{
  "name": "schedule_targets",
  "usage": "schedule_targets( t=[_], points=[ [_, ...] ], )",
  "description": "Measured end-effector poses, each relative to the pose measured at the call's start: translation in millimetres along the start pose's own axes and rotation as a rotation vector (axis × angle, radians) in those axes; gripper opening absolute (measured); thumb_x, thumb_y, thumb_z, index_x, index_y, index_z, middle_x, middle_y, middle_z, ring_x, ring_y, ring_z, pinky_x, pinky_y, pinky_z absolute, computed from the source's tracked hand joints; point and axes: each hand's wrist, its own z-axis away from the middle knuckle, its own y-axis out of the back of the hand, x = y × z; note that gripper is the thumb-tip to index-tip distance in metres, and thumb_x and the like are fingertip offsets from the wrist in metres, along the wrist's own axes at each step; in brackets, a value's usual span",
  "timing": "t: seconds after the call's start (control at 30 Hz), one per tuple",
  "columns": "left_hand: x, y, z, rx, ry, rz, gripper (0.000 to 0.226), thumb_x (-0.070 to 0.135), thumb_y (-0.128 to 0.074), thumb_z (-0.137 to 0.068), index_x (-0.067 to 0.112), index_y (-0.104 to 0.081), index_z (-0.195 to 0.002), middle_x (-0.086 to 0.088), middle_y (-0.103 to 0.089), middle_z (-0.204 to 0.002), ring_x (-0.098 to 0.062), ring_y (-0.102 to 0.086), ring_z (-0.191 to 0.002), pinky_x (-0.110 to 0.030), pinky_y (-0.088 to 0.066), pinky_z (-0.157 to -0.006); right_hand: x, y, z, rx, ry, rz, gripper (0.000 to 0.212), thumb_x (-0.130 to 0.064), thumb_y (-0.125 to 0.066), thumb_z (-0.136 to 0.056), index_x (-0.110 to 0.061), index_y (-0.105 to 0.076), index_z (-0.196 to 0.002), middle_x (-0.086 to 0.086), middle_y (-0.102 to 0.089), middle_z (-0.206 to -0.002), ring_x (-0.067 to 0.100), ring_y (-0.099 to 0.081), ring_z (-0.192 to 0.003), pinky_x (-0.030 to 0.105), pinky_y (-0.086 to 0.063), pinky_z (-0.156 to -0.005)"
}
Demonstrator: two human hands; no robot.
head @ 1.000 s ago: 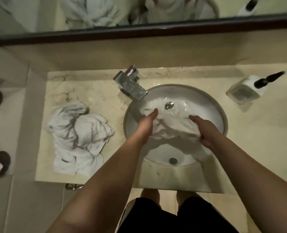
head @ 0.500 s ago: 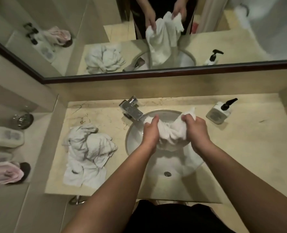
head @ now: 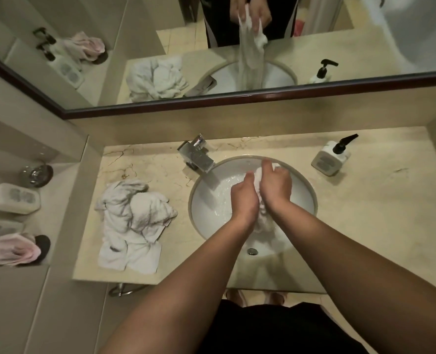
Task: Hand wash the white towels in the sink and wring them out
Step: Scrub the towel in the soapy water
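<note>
Towel (head: 259, 175), white and wet, is bunched between my left hand (head: 245, 198) and right hand (head: 275, 185), both curled tight around it over the sink (head: 304, 190). At nine o'clock I see a heap of towels (head: 132, 221) on the counter (head: 378, 213); the faucet (head: 197, 155) sits at eleven.

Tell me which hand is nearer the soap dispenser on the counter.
Right. The right hand grips the towel over the sink, on the side toward the soap dispenser; the left hand is beyond it, farther away.
</note>
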Motion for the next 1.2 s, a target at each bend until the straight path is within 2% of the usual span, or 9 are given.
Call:
schedule_targets(
  t=[0.17, 0.27, 0.33, 0.53, 0.63, 0.73, 0.93, 1.07, 1.2],
  points=[
    [21, 12, -13, 0.114, 0.052, 0.175, 0.041, 0.042, -0.055, -0.100, 0.011, -0.064, -0.076, 0.000, -0.064, -0.064, -0.008, -0.062, -0.052, -0.018, -0.045, -0.051, 10, -7, 34, -0.156, 0.046, 0.032, 0.046, -0.041, -0.057, -0.094, -0.001, -0.067, -0.075, 0.015, -0.069, -0.072, 0.032, -0.066, -0.070, 0.038, -0.050, -0.066],
    [11, 4, -4, -0.009, 0.039, 0.147, 0.044, 0.046, -0.062, -0.095, 0.003, -0.070, -0.098, -0.007, -0.072, -0.079, -0.018, -0.069, -0.068, -0.027, -0.052, -0.066, 3, -1, 16, -0.042, 0.032, 0.015, 0.046, -0.037, -0.055, -0.094, -0.009, -0.058, -0.058, 0.005, -0.062, -0.059, 0.027, -0.059, -0.062, 0.035, -0.040, -0.058],
    [0, -3, 1, -0.037, 0.022, 0.135, 0.040, 0.044, -0.064, -0.092, 0.004, -0.068, -0.096, -0.010, -0.071, -0.080, -0.024, -0.069, -0.072, -0.033, -0.052, -0.070, -1, 4, 6, -0.011, -0.023, -0.026, 0.042, -0.033, -0.055, -0.094, -0.012, -0.054, -0.057, 0.002, -0.058, -0.058, 0.027, -0.057, -0.063, 0.033, -0.035, -0.057],
    [10, 16, -17, 0.274, 0.117, 0.295, 0.038, 0.040, -0.054, -0.101, 0.008, -0.061, -0.082, -0.008, -0.066, -0.072, -0.021, -0.063, -0.061, -0.028, -0.046, -0.058, 11, -1, 41, -0.287, 0.093, 0.061, 0.045, -0.033, -0.059, -0.095, -0.021, -0.051, -0.052, -0.009, -0.052, -0.044, 0.009, -0.052, -0.046, 0.026, -0.036, -0.050],
    [4, 1, -7, 0.177, 0.098, 0.237, 0.039, 0.041, -0.054, -0.100, 0.004, -0.066, -0.095, -0.012, -0.073, -0.086, -0.025, -0.070, -0.073, -0.032, -0.054, -0.066, 4, 4, 19, -0.196, 0.079, 0.064, 0.045, -0.033, -0.057, -0.095, -0.017, -0.052, -0.053, -0.002, -0.058, -0.055, 0.021, -0.058, -0.058, 0.032, -0.042, -0.058],
    [-2, -13, -1, 0.138, 0.025, 0.170, 0.039, 0.043, -0.057, -0.096, 0.005, -0.065, -0.091, -0.013, -0.072, -0.084, -0.030, -0.069, -0.080, -0.043, -0.055, -0.077, 4, 11, 5, -0.139, -0.019, -0.006, 0.038, -0.030, -0.056, -0.094, -0.014, -0.057, -0.059, 0.003, -0.061, -0.060, 0.028, -0.060, -0.065, 0.034, -0.043, -0.063],
    [15, -10, -1, 0.225, 0.127, 0.267, 0.036, 0.036, -0.053, -0.102, 0.010, -0.057, -0.076, -0.004, -0.059, -0.065, -0.019, -0.057, -0.059, -0.029, -0.045, -0.059, 7, 14, 20, -0.265, 0.087, 0.050, 0.040, -0.029, -0.058, -0.093, -0.010, -0.057, -0.058, 0.000, -0.055, -0.051, 0.018, -0.051, -0.051, 0.030, -0.035, -0.054],
    [10, -26, 13, 0.126, 0.092, 0.244, 0.036, 0.042, -0.059, -0.095, 0.006, -0.065, -0.092, -0.012, -0.071, -0.082, -0.031, -0.071, -0.079, -0.041, -0.056, -0.078, -1, 20, -5, -0.169, -0.054, -0.022, 0.034, -0.030, -0.056, -0.090, -0.012, -0.058, -0.061, 0.002, -0.061, -0.057, 0.027, -0.059, -0.060, 0.035, -0.043, -0.062],
    [27, -15, 3, 0.291, 0.119, 0.340, 0.036, 0.031, -0.055, -0.101, 0.010, -0.057, -0.071, -0.003, -0.062, -0.061, -0.018, -0.059, -0.055, -0.025, -0.045, -0.056, 7, 22, 22, -0.279, 0.025, -0.002, 0.035, -0.033, -0.057, -0.093, -0.004, -0.069, -0.077, 0.011, -0.070, -0.069, 0.029, -0.066, -0.063, 0.028, -0.044, -0.056]
  ],
)
